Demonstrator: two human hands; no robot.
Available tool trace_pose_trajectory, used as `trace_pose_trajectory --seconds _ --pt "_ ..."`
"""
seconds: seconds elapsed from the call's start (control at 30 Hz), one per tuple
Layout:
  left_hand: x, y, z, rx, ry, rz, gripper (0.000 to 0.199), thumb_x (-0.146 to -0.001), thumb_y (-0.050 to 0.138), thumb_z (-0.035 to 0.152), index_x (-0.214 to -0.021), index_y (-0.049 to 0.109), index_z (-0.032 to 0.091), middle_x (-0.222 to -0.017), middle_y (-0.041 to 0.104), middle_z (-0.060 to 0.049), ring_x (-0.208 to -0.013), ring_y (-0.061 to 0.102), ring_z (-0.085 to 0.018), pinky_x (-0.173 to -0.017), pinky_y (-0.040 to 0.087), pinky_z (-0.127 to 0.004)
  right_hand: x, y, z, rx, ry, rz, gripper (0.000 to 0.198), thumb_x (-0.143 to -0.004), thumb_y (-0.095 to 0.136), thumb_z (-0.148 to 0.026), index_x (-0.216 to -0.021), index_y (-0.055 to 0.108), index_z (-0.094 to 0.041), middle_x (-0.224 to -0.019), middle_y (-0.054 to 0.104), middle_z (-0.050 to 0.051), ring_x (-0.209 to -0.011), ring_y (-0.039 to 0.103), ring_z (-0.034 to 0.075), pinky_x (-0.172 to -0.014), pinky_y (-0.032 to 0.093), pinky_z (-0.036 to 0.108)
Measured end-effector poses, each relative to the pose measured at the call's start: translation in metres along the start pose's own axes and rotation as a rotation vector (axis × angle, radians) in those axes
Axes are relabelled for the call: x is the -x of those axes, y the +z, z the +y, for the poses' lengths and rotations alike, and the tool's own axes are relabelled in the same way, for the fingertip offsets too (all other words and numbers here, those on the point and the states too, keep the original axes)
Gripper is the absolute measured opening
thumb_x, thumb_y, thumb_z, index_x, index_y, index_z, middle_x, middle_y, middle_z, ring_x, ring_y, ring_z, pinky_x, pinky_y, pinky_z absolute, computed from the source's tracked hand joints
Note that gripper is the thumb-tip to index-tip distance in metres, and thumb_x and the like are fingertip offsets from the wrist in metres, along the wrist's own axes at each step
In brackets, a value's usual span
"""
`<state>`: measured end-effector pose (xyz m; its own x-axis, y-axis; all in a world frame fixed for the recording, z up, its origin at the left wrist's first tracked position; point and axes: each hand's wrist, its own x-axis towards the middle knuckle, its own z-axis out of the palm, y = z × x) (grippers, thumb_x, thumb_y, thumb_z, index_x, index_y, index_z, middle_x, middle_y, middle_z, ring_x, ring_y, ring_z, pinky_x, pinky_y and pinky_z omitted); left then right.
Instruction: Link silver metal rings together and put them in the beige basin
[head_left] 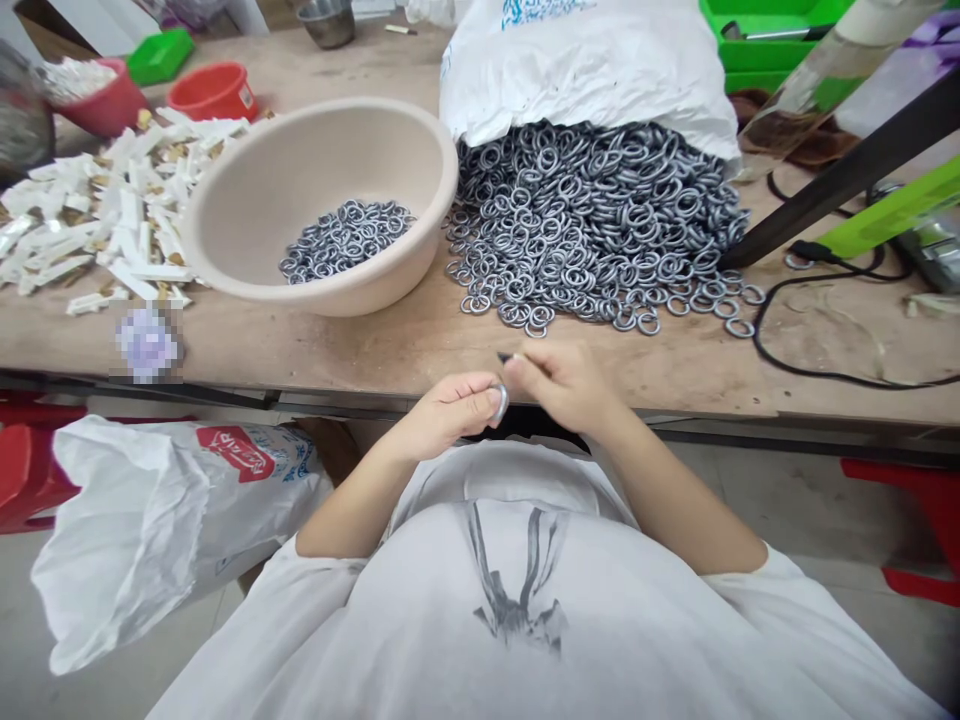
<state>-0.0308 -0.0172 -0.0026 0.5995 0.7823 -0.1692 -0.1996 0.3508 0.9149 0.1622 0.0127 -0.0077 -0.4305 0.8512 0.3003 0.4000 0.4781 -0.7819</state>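
Near the table's front edge, my left hand (457, 410) pinches a grey ring (502, 402) between thumb and fingers. Close to it on the right, my right hand (559, 378) is closed around a small tool with a dark pointed tip (505, 357); the rest of that tool is hidden in the fist. The tip points left, just above the ring, and I cannot tell whether they touch. Beyond my hands a large heap of similar grey rings (585, 230) spills from a white woven sack (585, 70). A beige basin (240, 220) holds more rings (345, 240).
White offcuts (135, 220) cover the table's left side, near red bowls (214, 92). A black bar (847, 170) and a black cable (817, 370) lie to the right. Below the table's left edge stands a white sack (172, 520); red stools (30, 470) flank me.
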Motion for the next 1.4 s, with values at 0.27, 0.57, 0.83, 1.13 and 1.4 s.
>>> trace_pose_trajectory --seconds 0.27,0.57,0.83,1.13,1.4 --pt "-0.008 -0.008 0.002 0.164 0.040 0.333 0.020 -0.080 0.071 0.031 -0.092 0.066 0.016 -0.065 0.058 0.001 -0.042 0.033 -0.003 -0.039 0.023 -0.017 -0.037 0.011 0.015 0.223 0.176 0.079 0.033 -0.094 0.058 -0.052 -0.095 0.067 -0.019 -0.085 0.068 0.002 -0.075 0.059 0.017 -0.067 0.037 0.028" --pt "-0.009 -0.033 0.012 0.413 0.094 0.630 0.008 -0.071 0.051 0.021 -0.064 0.053 0.016 -0.061 0.048 0.002 -0.038 0.036 -0.005 -0.034 0.024 -0.018 -0.093 0.026 0.016 0.738 0.281 -0.134 0.026 -0.097 0.055 -0.028 -0.113 0.070 -0.017 -0.118 0.068 0.016 -0.097 0.068 0.030 -0.076 0.044 0.037" --pt "-0.032 -0.009 -0.013 0.092 0.232 0.591 0.033 -0.080 0.075 0.047 -0.081 0.058 0.018 -0.062 0.046 0.006 -0.046 0.033 -0.004 -0.042 0.025 -0.018 -0.043 0.017 -0.003 -0.508 0.319 0.146 0.035 -0.086 0.067 -0.052 -0.075 0.057 -0.020 -0.071 0.058 -0.001 -0.067 0.053 0.013 -0.065 0.043 0.028" --pt "-0.022 0.019 -0.001 0.244 0.169 0.377 0.047 -0.077 0.077 0.053 -0.067 0.048 0.017 -0.056 0.032 0.007 -0.045 0.021 -0.003 -0.039 0.017 -0.016 -0.021 0.023 -0.015 -0.551 0.181 0.183 0.057 -0.075 0.066 -0.077 -0.084 0.054 -0.022 -0.074 0.051 -0.003 -0.068 0.048 0.013 -0.065 0.042 0.027" --pt "-0.017 0.025 0.003 0.420 0.074 0.358 0.047 -0.081 0.074 0.051 -0.069 0.042 0.019 -0.052 0.026 0.010 -0.039 0.018 -0.002 -0.037 0.015 -0.016 -0.002 0.009 -0.021 0.089 -0.095 0.113 0.052 -0.098 0.040 -0.063 -0.070 0.049 -0.021 -0.063 0.047 -0.001 -0.059 0.041 0.013 -0.058 0.028 0.030"
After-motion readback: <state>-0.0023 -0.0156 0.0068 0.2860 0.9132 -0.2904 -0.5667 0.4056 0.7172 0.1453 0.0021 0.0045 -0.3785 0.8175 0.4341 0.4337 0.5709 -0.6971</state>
